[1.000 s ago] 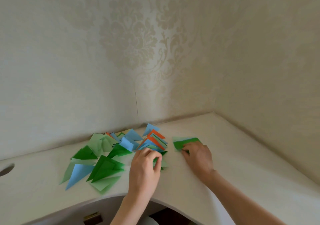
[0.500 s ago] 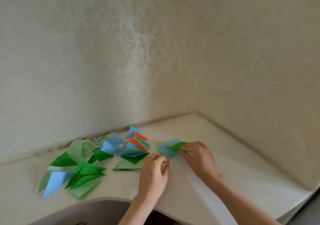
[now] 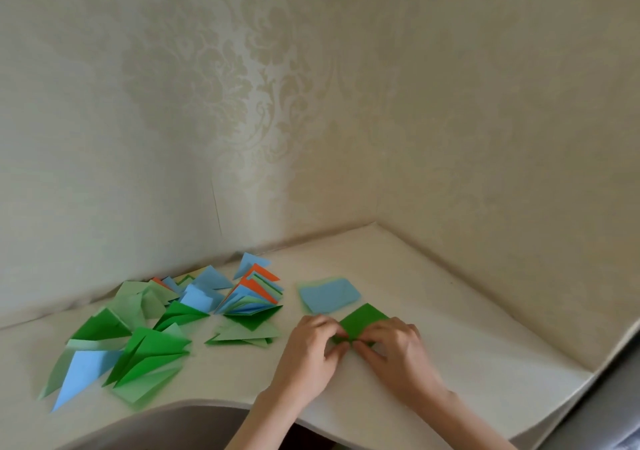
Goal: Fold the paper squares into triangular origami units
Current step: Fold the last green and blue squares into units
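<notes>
Pale damask wallpaper closes off two sides of the corner where the cream worktop [image 3: 433,297] sits, and from my remote seat the head view takes in all of it. Both hands work near the front edge, toward the right side. The left hand [image 3: 308,356] and the right hand [image 3: 398,352] meet over a dark green paper square [image 3: 363,319], and their fingers [image 3: 337,344] curl inward and pinch its near edge; the far half of the sheet lies flat on the worktop, pointing toward the back corner. Just behind it, apart from it, rests a small stack of squares with a blue sheet [image 3: 329,295] on top. Finished triangular units [image 3: 145,338] in green, blue and orange are spread along the left side, from the back edge to the front.

I judge a first fold is in hand. The paper should be very light, thin and easily creased, and likely to slide on this smooth surface, so it wants one hand pinning it while the other runs the crease. Holding by corners and edges looks best; a stray pinch in the middle could leave a mark.
</notes>
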The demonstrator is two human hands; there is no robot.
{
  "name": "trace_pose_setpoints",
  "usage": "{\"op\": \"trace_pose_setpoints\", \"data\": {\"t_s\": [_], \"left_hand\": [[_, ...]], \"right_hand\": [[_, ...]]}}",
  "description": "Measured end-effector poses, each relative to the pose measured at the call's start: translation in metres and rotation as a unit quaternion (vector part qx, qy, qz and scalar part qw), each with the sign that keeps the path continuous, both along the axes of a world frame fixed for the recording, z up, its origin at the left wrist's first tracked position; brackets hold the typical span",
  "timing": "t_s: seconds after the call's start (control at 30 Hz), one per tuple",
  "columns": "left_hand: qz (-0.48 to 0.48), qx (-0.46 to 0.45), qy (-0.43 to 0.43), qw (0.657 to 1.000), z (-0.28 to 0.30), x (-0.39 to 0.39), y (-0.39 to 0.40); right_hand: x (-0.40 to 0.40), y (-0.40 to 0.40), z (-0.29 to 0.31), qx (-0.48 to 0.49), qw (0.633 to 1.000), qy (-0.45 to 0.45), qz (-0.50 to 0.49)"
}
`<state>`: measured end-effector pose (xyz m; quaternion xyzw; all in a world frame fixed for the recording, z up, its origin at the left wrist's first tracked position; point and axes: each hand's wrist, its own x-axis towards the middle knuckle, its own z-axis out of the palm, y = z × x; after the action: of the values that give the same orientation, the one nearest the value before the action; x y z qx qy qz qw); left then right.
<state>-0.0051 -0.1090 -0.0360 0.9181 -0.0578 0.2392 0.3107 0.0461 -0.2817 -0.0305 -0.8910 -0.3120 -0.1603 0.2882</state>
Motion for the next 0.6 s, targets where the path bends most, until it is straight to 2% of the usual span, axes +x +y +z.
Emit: {"op": "trace_pose_setpoints", "data": {"t_s": [0.23,0.43,0.6], "left_hand": [[0.050,0.003,0.001,0.999,-0.005,0.008,-0.007],[0.090,0.008,0.032,0.995,-0.009,0.018,-0.014],[0.109,-0.015,0.075,0.991,-0.004,0.022,-0.014]], "right_hand": [[0.009,0.005,-0.002,0.044,0.994,0.097,-0.019],[0.011,0.007,0.002,0.072,0.987,0.139,-0.036],[0.012,0.011,0.001,0.036,0.985,0.161,-0.052]]}}
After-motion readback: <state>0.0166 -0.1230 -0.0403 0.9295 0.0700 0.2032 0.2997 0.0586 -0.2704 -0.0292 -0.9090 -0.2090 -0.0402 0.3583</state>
